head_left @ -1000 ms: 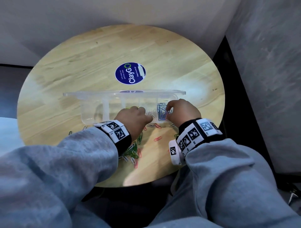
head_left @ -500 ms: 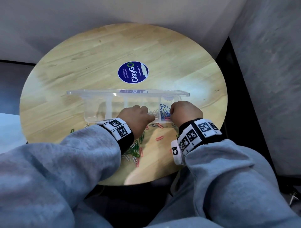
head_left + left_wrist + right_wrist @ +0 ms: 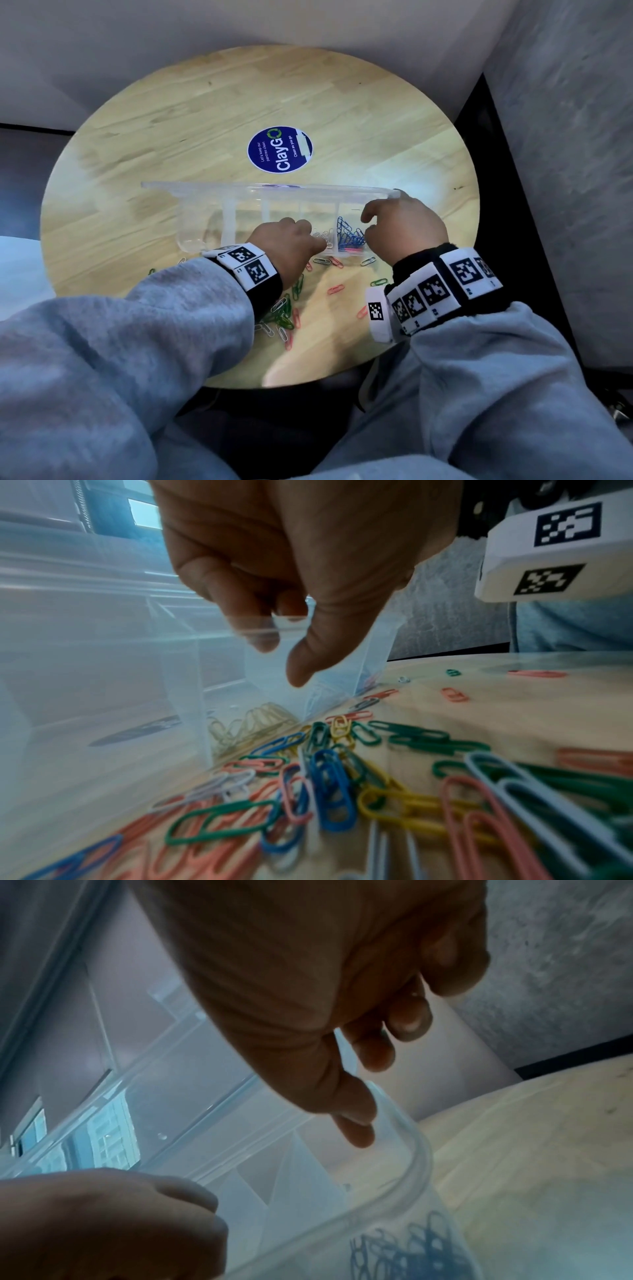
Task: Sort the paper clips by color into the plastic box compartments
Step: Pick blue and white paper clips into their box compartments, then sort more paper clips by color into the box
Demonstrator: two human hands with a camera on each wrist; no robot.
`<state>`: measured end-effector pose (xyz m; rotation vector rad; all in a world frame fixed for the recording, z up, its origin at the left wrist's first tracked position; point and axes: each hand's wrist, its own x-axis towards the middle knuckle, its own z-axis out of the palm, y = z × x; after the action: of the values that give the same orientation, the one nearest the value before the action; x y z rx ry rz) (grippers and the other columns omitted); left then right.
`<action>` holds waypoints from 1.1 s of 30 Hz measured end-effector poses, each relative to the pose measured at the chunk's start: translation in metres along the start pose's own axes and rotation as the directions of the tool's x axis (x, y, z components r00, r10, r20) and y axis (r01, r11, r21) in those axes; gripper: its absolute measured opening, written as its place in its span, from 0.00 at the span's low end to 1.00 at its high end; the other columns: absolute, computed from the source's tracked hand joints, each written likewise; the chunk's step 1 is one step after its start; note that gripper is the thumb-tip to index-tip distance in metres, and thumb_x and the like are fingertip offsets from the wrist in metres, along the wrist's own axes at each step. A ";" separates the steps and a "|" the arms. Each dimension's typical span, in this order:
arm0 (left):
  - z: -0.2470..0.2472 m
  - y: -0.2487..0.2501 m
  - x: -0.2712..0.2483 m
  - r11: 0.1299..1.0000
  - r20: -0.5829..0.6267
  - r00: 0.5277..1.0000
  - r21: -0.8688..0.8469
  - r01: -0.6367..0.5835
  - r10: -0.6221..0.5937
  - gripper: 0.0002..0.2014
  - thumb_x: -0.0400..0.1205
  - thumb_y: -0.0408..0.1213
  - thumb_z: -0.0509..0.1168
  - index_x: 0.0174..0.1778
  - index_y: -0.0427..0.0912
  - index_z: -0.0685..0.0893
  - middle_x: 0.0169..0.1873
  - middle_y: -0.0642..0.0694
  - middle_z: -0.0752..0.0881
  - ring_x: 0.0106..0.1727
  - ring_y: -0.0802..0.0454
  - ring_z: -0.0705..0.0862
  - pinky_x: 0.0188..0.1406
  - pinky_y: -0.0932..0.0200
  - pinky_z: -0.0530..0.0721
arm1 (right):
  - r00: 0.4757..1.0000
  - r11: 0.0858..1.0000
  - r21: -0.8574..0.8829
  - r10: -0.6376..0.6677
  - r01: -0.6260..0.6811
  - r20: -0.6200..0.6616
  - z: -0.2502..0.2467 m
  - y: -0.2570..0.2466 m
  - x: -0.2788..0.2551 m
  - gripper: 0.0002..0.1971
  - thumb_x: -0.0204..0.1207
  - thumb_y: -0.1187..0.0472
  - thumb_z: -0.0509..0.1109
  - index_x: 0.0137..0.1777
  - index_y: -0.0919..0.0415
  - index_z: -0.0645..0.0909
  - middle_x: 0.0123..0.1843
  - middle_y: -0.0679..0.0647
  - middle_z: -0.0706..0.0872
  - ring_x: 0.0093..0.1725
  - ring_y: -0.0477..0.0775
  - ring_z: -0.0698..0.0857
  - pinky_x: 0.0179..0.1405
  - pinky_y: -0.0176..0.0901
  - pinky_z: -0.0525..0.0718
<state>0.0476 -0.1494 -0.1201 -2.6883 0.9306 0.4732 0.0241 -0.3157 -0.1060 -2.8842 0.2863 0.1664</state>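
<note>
A clear plastic box (image 3: 202, 222) with several compartments stands mid-table, its lid (image 3: 239, 186) raised at the back. Blue paper clips (image 3: 347, 233) fill the right-end compartment, seen through the wall as blue paper clips (image 3: 411, 1250). Yellow clips (image 3: 253, 721) lie in another compartment. My left hand (image 3: 308, 236) is at the near wall, and the left hand (image 3: 277, 656) has its thumb outside and fingers inside the box wall (image 3: 103, 696). My right hand (image 3: 368, 222) hovers over the blue compartment, and the right hand (image 3: 373, 1096) shows loose fingers holding nothing. Mixed loose clips (image 3: 284, 311) lie beneath my left wrist.
The round wooden table (image 3: 171, 120) carries a blue ClayGo sticker (image 3: 279, 149) behind the box. Scattered red and green clips (image 3: 335, 289) lie between my wrists near the front edge. A grey wall (image 3: 565, 137) stands close on the right.
My right hand has lifted from the blue compartment and moved back and right, its fingers loosening. The left hand has stayed at the box's near wall.
</note>
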 end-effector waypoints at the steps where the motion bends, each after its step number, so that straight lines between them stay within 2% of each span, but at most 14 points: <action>1: 0.000 0.000 0.000 1.000 0.000 1.000 -0.002 0.001 -0.001 0.28 0.77 0.24 0.57 0.71 0.52 0.71 0.56 0.44 0.75 0.60 0.44 0.75 0.38 0.54 0.70 | 1.000 1.000 -0.010 -0.002 0.003 0.015 -0.002 -0.001 -0.002 0.17 0.73 0.63 0.62 0.58 0.47 0.83 0.64 0.54 0.77 0.62 0.57 0.80 0.54 0.44 0.77; 4: -0.002 -0.001 0.000 1.000 0.009 1.000 -0.011 0.011 -0.011 0.26 0.78 0.25 0.57 0.70 0.52 0.72 0.57 0.44 0.74 0.60 0.44 0.75 0.39 0.54 0.71 | 0.995 1.000 0.017 -0.004 0.002 0.102 -0.005 0.002 -0.002 0.15 0.73 0.61 0.64 0.56 0.48 0.84 0.61 0.51 0.79 0.60 0.55 0.81 0.51 0.42 0.77; 7: -0.003 -0.003 0.000 1.000 0.017 1.000 -0.015 0.018 -0.017 0.25 0.79 0.26 0.57 0.70 0.53 0.72 0.57 0.45 0.74 0.61 0.44 0.75 0.39 0.54 0.71 | 0.984 0.996 0.086 0.014 -0.029 0.176 -0.007 0.006 -0.003 0.13 0.71 0.61 0.66 0.52 0.47 0.85 0.49 0.46 0.82 0.55 0.54 0.83 0.49 0.41 0.79; 8: -0.003 -0.003 0.001 1.000 0.019 1.000 -0.015 0.019 -0.018 0.25 0.79 0.26 0.57 0.70 0.53 0.72 0.57 0.45 0.74 0.61 0.44 0.75 0.39 0.54 0.71 | 0.985 0.996 0.089 -0.009 -0.007 0.174 -0.007 0.005 -0.004 0.13 0.70 0.61 0.66 0.52 0.47 0.85 0.48 0.46 0.81 0.55 0.54 0.82 0.49 0.41 0.79; 10: -0.003 -0.003 0.002 1.000 0.021 1.000 -0.013 0.022 -0.022 0.26 0.79 0.26 0.58 0.70 0.53 0.71 0.57 0.45 0.74 0.61 0.44 0.75 0.40 0.54 0.71 | 0.985 0.991 0.094 -0.109 0.097 0.133 -0.005 0.001 -0.005 0.14 0.70 0.62 0.67 0.54 0.49 0.85 0.52 0.48 0.81 0.57 0.53 0.81 0.52 0.42 0.79; 12: -0.004 -0.002 0.003 1.000 0.025 0.999 -0.006 0.023 -0.023 0.25 0.79 0.27 0.58 0.71 0.54 0.70 0.57 0.45 0.74 0.62 0.44 0.75 0.40 0.54 0.71 | 0.967 0.975 0.059 -0.219 0.213 0.127 -0.001 -0.005 -0.006 0.17 0.71 0.60 0.68 0.60 0.49 0.83 0.60 0.49 0.80 0.63 0.53 0.77 0.60 0.44 0.74; 14: -0.004 -0.002 0.003 1.000 0.031 0.999 -0.005 0.023 -0.023 0.25 0.80 0.28 0.58 0.72 0.54 0.70 0.58 0.44 0.74 0.63 0.44 0.74 0.41 0.54 0.71 | 0.947 0.956 -0.071 -0.267 0.284 0.179 0.006 -0.011 -0.005 0.20 0.71 0.58 0.68 0.65 0.49 0.80 0.63 0.49 0.79 0.67 0.54 0.74 0.67 0.48 0.66; 16: -0.004 -0.002 0.002 1.000 0.035 0.999 -0.004 0.024 -0.024 0.25 0.80 0.28 0.58 0.72 0.54 0.70 0.58 0.44 0.74 0.63 0.44 0.74 0.41 0.54 0.71 | 0.940 0.937 -0.181 -0.254 0.298 0.229 0.015 -0.015 -0.004 0.19 0.72 0.59 0.65 0.64 0.49 0.78 0.60 0.49 0.79 0.68 0.54 0.74 0.72 0.53 0.59; 19: -0.006 -0.003 0.002 1.000 0.033 0.999 -0.005 0.023 -0.023 0.26 0.79 0.27 0.58 0.72 0.54 0.70 0.58 0.44 0.74 0.63 0.44 0.74 0.40 0.54 0.70 | 0.939 0.929 -0.240 -0.214 0.280 0.269 0.023 -0.015 -0.004 0.16 0.74 0.61 0.63 0.62 0.52 0.78 0.61 0.50 0.81 0.71 0.54 0.71 0.78 0.60 0.49; 25: -0.005 -0.004 0.003 1.000 0.019 1.000 -0.009 0.021 -0.021 0.25 0.79 0.27 0.57 0.71 0.53 0.71 0.58 0.45 0.74 0.63 0.44 0.74 0.40 0.54 0.69 | 0.938 0.917 -0.274 -0.217 0.291 0.269 0.028 -0.014 -0.004 0.16 0.75 0.63 0.60 0.61 0.52 0.79 0.62 0.50 0.81 0.74 0.54 0.67 0.78 0.61 0.49; 30: -0.003 -0.004 0.003 1.000 0.019 1.000 -0.020 0.024 -0.023 0.25 0.80 0.27 0.58 0.71 0.54 0.70 0.59 0.45 0.74 0.64 0.45 0.74 0.41 0.54 0.70 | 0.946 0.955 -0.132 -0.234 0.267 0.225 0.023 -0.013 0.001 0.18 0.74 0.65 0.60 0.60 0.48 0.80 0.60 0.49 0.82 0.70 0.53 0.71 0.80 0.55 0.47; 31: -0.003 -0.005 0.004 0.999 0.018 1.000 -0.019 0.026 -0.026 0.26 0.80 0.28 0.58 0.72 0.55 0.69 0.59 0.46 0.74 0.64 0.45 0.74 0.40 0.54 0.70 | 0.948 0.961 -0.094 -0.236 0.261 0.215 0.022 -0.012 0.002 0.17 0.73 0.65 0.62 0.59 0.47 0.81 0.59 0.48 0.83 0.69 0.52 0.73 0.80 0.53 0.49; 33: -0.005 -0.006 0.005 0.999 0.018 0.999 -0.013 0.030 -0.030 0.26 0.79 0.28 0.59 0.72 0.55 0.69 0.59 0.46 0.74 0.64 0.45 0.74 0.40 0.54 0.70 | 0.952 0.966 -0.028 -0.246 0.256 0.183 0.018 -0.009 0.002 0.15 0.73 0.63 0.64 0.56 0.47 0.82 0.58 0.47 0.84 0.65 0.53 0.77 0.76 0.49 0.59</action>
<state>0.0558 -0.1489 -0.1170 -2.7014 0.8836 0.4979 0.0264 -0.3035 -0.1213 -2.8970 -0.1197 0.3870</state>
